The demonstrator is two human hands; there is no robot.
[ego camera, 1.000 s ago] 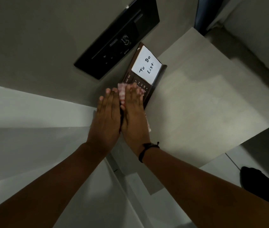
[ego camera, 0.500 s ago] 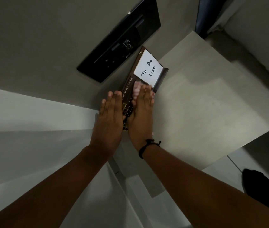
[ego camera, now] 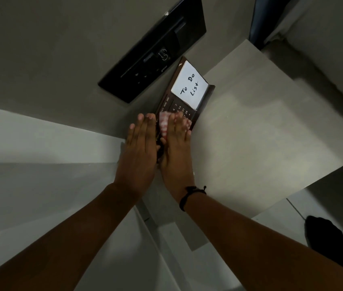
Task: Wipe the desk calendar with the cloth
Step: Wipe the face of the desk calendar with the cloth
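A dark brown desk calendar (ego camera: pixel 170 102) stands on the pale desk (ego camera: pixel 250 127), leaning back towards the wall. It carries a white "To Do List" pad (ego camera: pixel 189 84) on its upper part, with month names and dates below. My right hand (ego camera: pixel 176 148) lies flat over a pink-and-white checked cloth (ego camera: pixel 163 124) and presses it on the calendar's lower face. Only the cloth's far end shows past my fingers. My left hand (ego camera: pixel 140 150) rests flat with fingers together along the calendar's left edge, holding nothing.
A black flat device (ego camera: pixel 155 49) hangs on the grey wall just behind the calendar. Pale desk surface runs to the right. A black object (ego camera: pixel 326 240) lies on the floor at lower right. A dark blue edge (ego camera: pixel 260 19) stands at the top right.
My right hand with the cloth slid up the calendar towards the pad, then back down to the date rows. My left hand stayed beside the calendar.
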